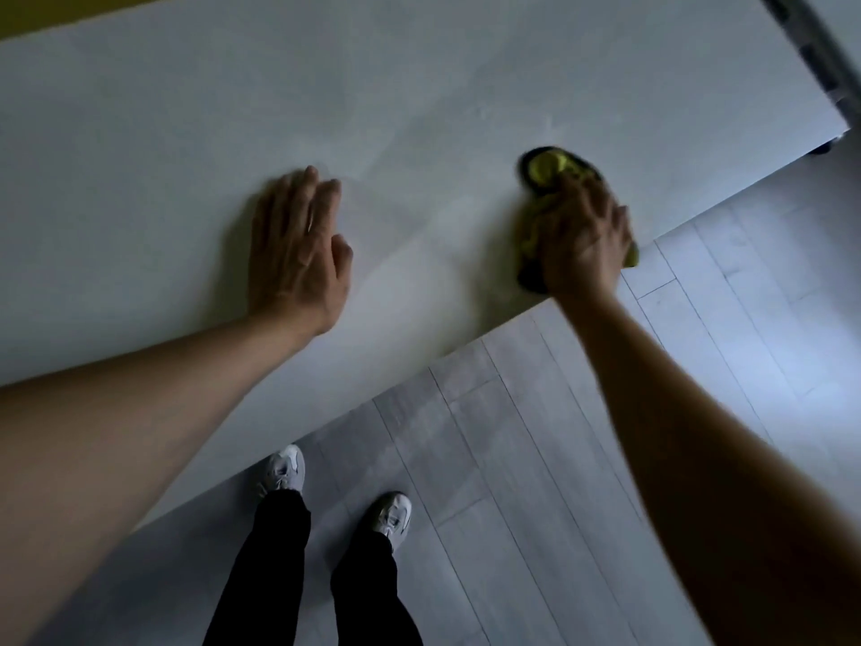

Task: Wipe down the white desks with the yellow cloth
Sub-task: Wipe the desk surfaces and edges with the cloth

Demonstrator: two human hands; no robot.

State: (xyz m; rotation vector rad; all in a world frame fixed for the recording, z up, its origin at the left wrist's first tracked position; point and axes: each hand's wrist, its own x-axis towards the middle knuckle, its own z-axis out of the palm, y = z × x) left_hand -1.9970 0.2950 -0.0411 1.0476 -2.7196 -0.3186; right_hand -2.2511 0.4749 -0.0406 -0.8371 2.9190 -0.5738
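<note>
A large white desk [419, 86] fills the upper half of the view. My left hand [298, 254] rests flat on it, fingers straight and together, near its front edge. To the right, my right hand [584, 244] presses a crumpled yellow cloth [547, 167] against the desk close to the front edge. The cloth bulges out beyond my fingertips and at both sides of the hand; most of it lies hidden under the palm. Faint wipe streaks show on the surface between my hands.
Grey plank flooring [582, 459] lies below the desk's front edge, with my legs in dark trousers and pale sneakers [284, 468] standing on it. A dark metal rail [810, 49] runs along the desk's far right end. A yellowish strip [56, 11] shows at the top left.
</note>
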